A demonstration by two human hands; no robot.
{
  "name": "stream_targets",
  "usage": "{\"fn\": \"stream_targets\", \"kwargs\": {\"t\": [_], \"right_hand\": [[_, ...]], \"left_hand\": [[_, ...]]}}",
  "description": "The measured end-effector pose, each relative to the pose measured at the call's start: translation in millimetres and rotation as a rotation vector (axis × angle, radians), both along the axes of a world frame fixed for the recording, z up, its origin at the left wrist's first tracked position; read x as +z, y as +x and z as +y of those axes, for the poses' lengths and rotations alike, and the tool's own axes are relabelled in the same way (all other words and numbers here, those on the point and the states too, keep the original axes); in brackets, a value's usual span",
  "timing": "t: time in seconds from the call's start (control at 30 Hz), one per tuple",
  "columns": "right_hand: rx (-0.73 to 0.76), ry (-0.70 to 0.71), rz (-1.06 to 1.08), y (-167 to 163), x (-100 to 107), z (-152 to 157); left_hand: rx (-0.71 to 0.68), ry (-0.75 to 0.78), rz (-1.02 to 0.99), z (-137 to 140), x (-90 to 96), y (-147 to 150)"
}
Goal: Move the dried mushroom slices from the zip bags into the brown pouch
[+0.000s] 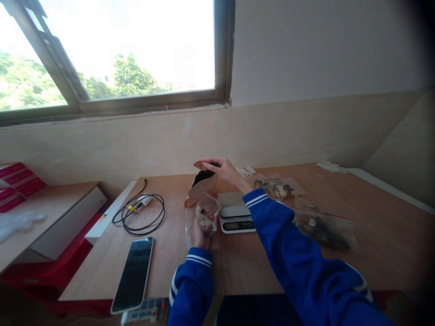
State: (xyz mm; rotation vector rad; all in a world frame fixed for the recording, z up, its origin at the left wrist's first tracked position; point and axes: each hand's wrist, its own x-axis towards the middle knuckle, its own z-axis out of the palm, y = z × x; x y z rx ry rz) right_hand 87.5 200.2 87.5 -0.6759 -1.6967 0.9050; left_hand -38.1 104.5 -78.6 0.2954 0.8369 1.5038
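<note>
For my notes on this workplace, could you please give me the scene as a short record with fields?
Left hand: holds open clear bag
Right hand: pinches upper edge of brown pouch
Pouch position: just beyond the bag
Right of bag: scale, display unreadable
Far right: red-edged bag
Left side: phone, coiled cable
Surface: wooden table
</note>
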Motion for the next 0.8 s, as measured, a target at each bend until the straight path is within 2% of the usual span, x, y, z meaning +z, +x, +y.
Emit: {"fn": "stream_targets", "kwargs": {"t": [0.17,0.37,0.47,0.67,0.8], "right_hand": [[0.02,-0.023,0.043,4,-2,4],[0.006,0.089,-0.122,1,-5,5],[0.013,0.134,-0.137,-3,-8,4],[0.095,0.19,-0.196,-1,-9,5],[-0.063,0.321,-0.44,-3,-13,9]], "left_hand": [[-0.021,-0.021,0.001,2,-4.5,-2],[-0.04,-0.027,0.01,2,-4.7,-2],[-0.035,-0.024,0.001,2,-4.5,-2],[0.017,-0.008,-0.021,4,-5.2,-1],[0.001,-0.029,-0.011,3,-3.3,-1]]}}
